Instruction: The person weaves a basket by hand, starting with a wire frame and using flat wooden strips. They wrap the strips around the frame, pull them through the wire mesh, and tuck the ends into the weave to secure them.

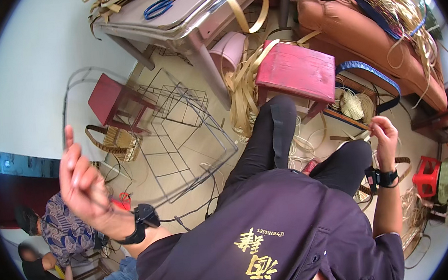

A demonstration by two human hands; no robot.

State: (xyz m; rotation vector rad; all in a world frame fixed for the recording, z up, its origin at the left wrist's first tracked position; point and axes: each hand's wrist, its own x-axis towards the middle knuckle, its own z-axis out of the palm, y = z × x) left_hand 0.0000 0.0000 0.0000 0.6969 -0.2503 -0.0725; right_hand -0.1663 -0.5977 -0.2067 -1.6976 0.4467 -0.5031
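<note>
At the left, my left hand [84,185] is raised with its index finger up and the other fingers curled. It is closed on a dark wire basket frame [165,168], whose tall arched handle rises beside the fingertip and whose grid stretches over the floor. My right hand [385,135] is up near my right knee, its fingers bent and pinched together. Whatever lies between those fingers is too small to make out. Below it a brown woven handle [404,168] shows beside my forearm. Both wrists carry black bands.
A red stool [297,71] stands ahead, beside a blue-handled basket [368,70] holding pale cord [351,103]. Blue scissors [158,8] lie on the table [193,16]. Farther left are another red stool [106,99] and a small woven basket [121,143]. Two people sit at lower left.
</note>
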